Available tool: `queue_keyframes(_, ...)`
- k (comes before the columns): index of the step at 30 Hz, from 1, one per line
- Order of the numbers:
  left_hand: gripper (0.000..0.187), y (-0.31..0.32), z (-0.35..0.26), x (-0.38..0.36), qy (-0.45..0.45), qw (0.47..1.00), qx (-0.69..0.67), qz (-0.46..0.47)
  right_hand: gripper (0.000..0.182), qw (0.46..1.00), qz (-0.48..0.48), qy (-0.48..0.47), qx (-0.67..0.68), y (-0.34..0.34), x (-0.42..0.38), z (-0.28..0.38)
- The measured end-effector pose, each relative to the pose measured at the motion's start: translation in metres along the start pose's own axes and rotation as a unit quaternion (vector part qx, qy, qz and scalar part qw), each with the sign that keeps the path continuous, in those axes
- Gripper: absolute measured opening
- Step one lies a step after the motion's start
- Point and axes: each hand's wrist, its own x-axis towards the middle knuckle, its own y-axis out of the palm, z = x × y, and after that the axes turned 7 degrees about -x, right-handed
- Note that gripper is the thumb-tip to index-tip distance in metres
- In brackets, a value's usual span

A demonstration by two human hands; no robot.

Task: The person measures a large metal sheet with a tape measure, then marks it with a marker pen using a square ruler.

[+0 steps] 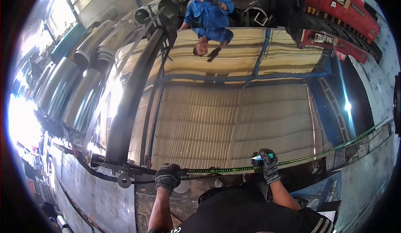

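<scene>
A large mirror-like metal sheet lies in front of me, reflecting the roof and wall. Along its near edge runs a yellow-green measuring tape, reaching off to the right. My left hand, in a dark knitted glove, is closed at the tape's left end, by the sheet's edge. My right hand, gloved alike, is closed around a small teal-and-white object just above the tape; what kind of object it is, I cannot tell.
A person in blue workwear stands at the sheet's far side. A long dark roller spans the left, beside several rolled metal cylinders. A red machine stands at the back right. Film-covered sheet lies along the right.
</scene>
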Motion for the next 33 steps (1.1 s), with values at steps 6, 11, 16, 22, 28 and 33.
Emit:
queue_keyframes(6,0.028,0.032,0.032,0.015,0.049,0.997,0.039,0.051,0.024,0.996,-0.032,-0.034,-0.082,-0.012,0.003,0.007)
queue_keyframes(11,0.029,0.006,0.002,0.010,0.001,0.998,-0.009,0.066,0.019,0.995,-0.043,-0.070,-0.060,-0.033,0.016,-0.027)
queue_keyframes(16,0.032,-0.005,-0.006,0.006,-0.008,0.999,-0.045,0.025,0.024,0.970,-0.079,-0.155,-0.169,-0.046,0.021,-0.057)
queue_keyframes(22,0.036,0.014,0.046,0.012,0.150,0.988,0.014,0.039,0.028,0.963,-0.142,-0.092,-0.209,-0.032,0.002,-0.020)
queue_keyframes(28,0.036,-0.037,0.014,0.001,0.152,0.976,0.148,0.040,0.024,0.974,-0.118,-0.122,-0.152,-0.030,0.009,-0.035)
queue_keyframes(33,0.031,-0.021,0.024,0.006,0.157,0.941,0.296,0.047,0.023,0.994,-0.091,-0.051,-0.019,-0.010,-0.015,0.001)
